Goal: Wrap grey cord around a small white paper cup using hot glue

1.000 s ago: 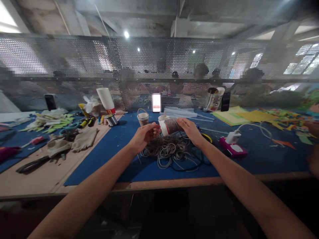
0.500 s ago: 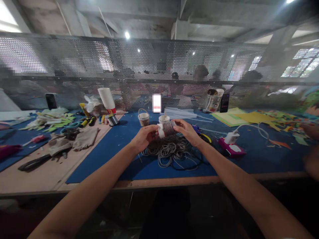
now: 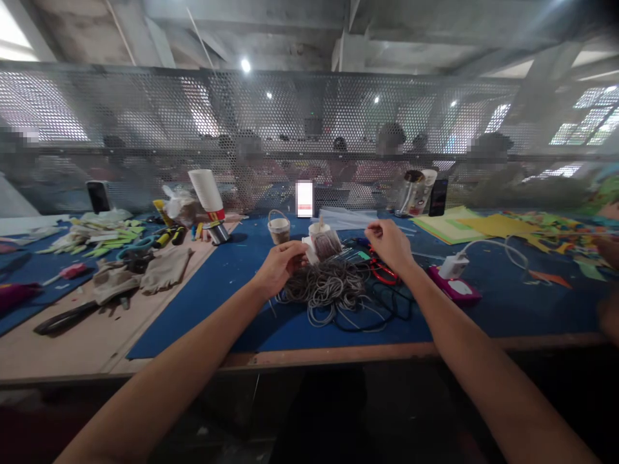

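Above one tangle of grey cord (image 3: 333, 290), your left hand (image 3: 280, 263) pinched one tilted paper cup (image 3: 324, 246), white-ended, its side cord-wrapped. Your right hand (image 3: 391, 246) had left it since half a second earlier, fingers curled, contents unclear. Two small cups (image 3: 279, 231) stood behind.

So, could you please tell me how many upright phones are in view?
3: a pale-edged dark phone at left, a white-screened phone at centre, and a black rectangular phone at right; others may be hidden.
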{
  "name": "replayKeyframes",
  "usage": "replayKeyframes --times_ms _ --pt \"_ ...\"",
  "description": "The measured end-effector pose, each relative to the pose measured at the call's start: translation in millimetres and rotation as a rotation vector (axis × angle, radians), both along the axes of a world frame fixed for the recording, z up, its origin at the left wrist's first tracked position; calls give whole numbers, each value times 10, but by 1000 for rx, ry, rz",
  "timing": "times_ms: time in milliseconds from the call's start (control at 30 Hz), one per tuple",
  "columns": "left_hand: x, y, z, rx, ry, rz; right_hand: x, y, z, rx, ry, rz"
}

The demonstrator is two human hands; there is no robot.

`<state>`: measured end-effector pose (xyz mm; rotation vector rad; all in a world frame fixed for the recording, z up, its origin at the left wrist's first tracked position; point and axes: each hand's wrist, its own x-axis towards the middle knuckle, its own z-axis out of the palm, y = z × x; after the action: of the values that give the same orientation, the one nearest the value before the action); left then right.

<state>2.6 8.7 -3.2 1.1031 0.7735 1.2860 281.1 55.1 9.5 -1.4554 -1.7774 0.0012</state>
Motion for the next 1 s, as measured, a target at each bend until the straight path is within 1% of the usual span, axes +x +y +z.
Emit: replayKeyframes --times_ms 67,133,233,367,467,567,700,800,867,1000 --pt "2 6 -5 10 6 20 128 30 -4 -125 -176 -160" --pt "6 7 -6 20 7 32 218 50 -15 -288 -319 -251" --pt "13 0 -2 30 12 34 289 91 -42 -450 -433 -300" --pt "22 -9 4 35 19 38 336 166 -75 -550 -435 -308" --pt "25 -15 9 44 22 37 362 206 -93 -582 -410 -294" --pt "23 -19 14 54 32 49 371 207 -83 -575 -371 -294" --pt "13 -15 5 74 58 81 359 167 -5 -511 -312 -311" --pt "11 -6 -7 101 88 97 344 150 41 -483 -277 -285" --pt "14 -3 -11 114 101 105 318 151 32 -481 -268 -274" --pt "20 -4 -8 119 93 120 219 162 -46 -515 -276 -236"
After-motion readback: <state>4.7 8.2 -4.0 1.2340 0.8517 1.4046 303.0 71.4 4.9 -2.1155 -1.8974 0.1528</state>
